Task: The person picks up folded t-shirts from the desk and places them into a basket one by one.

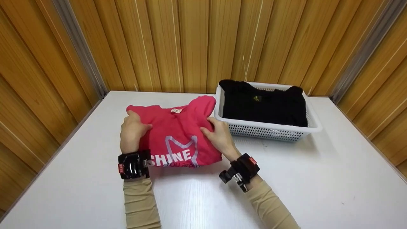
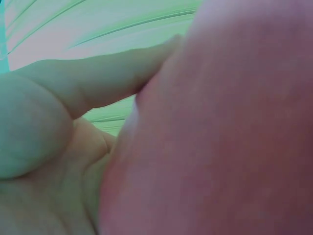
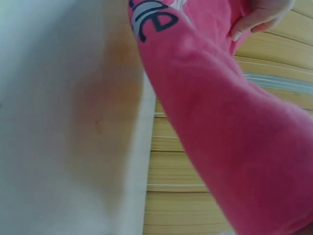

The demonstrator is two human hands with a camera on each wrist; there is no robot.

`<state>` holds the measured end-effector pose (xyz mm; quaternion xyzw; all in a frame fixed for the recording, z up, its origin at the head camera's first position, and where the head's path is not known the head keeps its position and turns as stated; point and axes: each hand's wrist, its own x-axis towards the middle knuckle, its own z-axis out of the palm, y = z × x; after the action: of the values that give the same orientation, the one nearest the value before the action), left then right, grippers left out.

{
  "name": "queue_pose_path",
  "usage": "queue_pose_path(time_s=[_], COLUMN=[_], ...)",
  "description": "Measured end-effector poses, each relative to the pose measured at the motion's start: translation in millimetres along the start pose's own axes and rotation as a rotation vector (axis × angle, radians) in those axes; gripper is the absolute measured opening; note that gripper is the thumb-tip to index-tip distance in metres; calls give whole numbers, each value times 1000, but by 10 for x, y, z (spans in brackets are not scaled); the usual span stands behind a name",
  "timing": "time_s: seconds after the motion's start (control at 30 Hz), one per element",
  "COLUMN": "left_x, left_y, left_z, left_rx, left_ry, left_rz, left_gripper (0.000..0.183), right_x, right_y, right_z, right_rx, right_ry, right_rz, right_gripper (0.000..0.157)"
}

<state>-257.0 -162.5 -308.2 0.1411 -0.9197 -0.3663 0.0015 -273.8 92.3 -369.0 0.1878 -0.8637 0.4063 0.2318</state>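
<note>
A bright pink T-shirt [image 1: 173, 127], folded into a bundle, has a white neck label, a grey star outline and the white word "SHINE" on its front. My left hand [image 1: 132, 132] grips its left side, thumb on the front. On the opposite side, my right hand [image 1: 221, 135] pinches the cloth between thumb and fingers. The left wrist view is mostly filled by blurred pink cloth [image 2: 220, 142] beside the thumb. In the right wrist view the shirt [image 3: 210, 98] slants across, its lower edge appearing raised off the table. Fingers behind the cloth are hidden.
At the back right, a white perforated plastic basket [image 1: 264, 128] holds a folded black garment [image 1: 264, 109]. Both rest on a white table [image 1: 197, 203]. Wood-patterned panels [image 1: 190, 47] enclose the back and sides.
</note>
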Motion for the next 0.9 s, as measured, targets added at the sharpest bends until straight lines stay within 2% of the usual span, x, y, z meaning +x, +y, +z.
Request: queue_pose_path(time_s=[0.17,0.33,0.53,0.63,0.9], left_x=[-11,12,67,94,148], left_y=[46,109,193,245,398], left_z=[24,79,251,341,526], left_rx=[-33,-71,-126,-153,-257], left_ry=[53,116,244,284,306], left_rz=[26,53,163,210,278], left_gripper=[76,78,64,59,59], right_x=[52,107,167,192,209], right_y=[-2,25,90,145,275], right_z=[-125,-260,-485,-606,-879], right_rx=[16,47,53,59,66], right_ry=[60,102,177,208,247], right_rz=[-34,-28,-3,12,64], right_gripper=[27,27,28,28,28])
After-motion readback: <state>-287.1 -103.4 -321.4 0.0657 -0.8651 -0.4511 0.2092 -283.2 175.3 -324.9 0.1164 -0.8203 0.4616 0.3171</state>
